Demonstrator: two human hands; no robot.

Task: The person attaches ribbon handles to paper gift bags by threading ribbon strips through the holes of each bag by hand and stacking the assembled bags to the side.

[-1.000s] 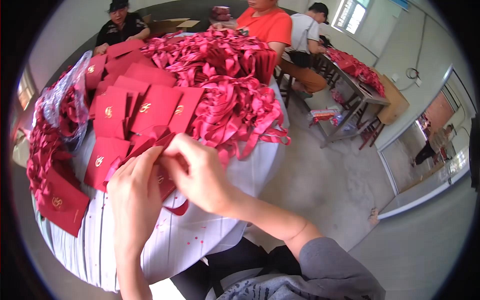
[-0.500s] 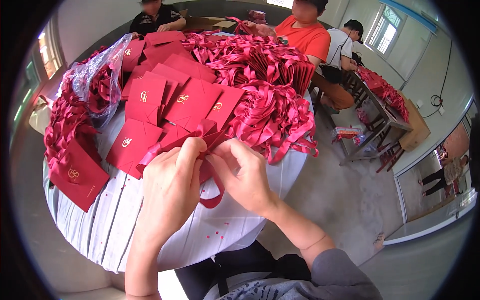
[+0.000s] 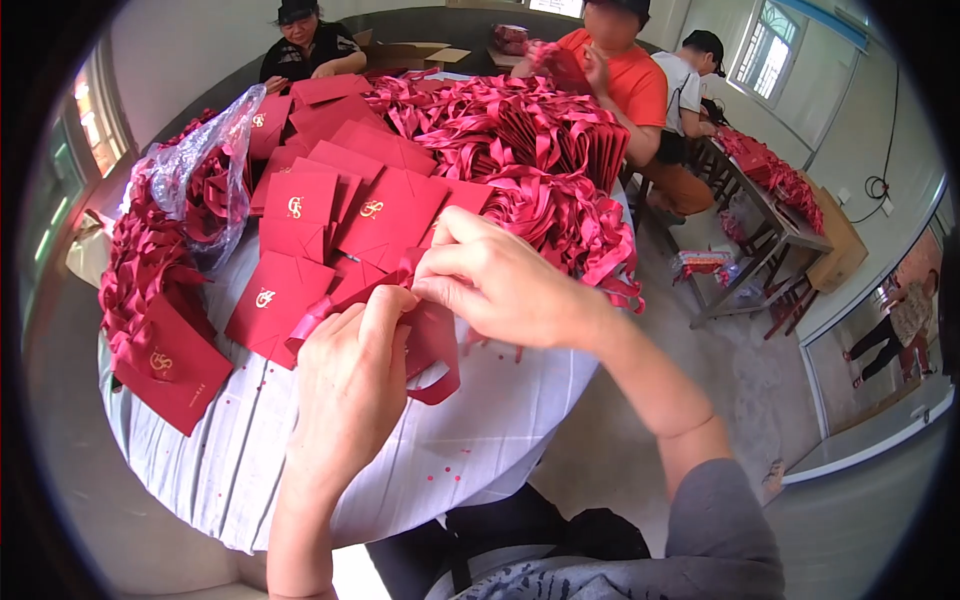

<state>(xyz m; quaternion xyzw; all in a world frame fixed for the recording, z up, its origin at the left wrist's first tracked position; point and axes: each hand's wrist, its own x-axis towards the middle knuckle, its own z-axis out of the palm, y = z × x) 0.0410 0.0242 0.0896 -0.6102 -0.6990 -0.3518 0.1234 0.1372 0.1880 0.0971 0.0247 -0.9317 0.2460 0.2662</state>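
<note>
My left hand (image 3: 350,375) is closed in a pinch on the dark pink ribbon (image 3: 312,325) of a small red paper gift bag (image 3: 432,335). At the bag's upper edge, the fingertips of my right hand (image 3: 485,275) are pinched on the same ribbon, close to the left thumb. A ribbon loop (image 3: 440,388) hangs down below the bag. Part of the bag is hidden behind my hands. Just beyond lie several flat red bags (image 3: 388,210) with gold emblems, overlapping one another. One more red bag (image 3: 278,308) lies to the left of my hands.
Heaped ribboned bags (image 3: 560,225) cover the far right of the white-covered round table (image 3: 240,470). Clear plastic wrap (image 3: 215,150) lies over bags at the left. Co-workers sit across the table, one in an orange shirt (image 3: 635,90). Another table (image 3: 765,210) with red bags stands at right.
My right hand has risen and turned over the bag's upper edge, its fingers now nearer the left ones. The co-worker in orange has raised a red bag with ribbon.
</note>
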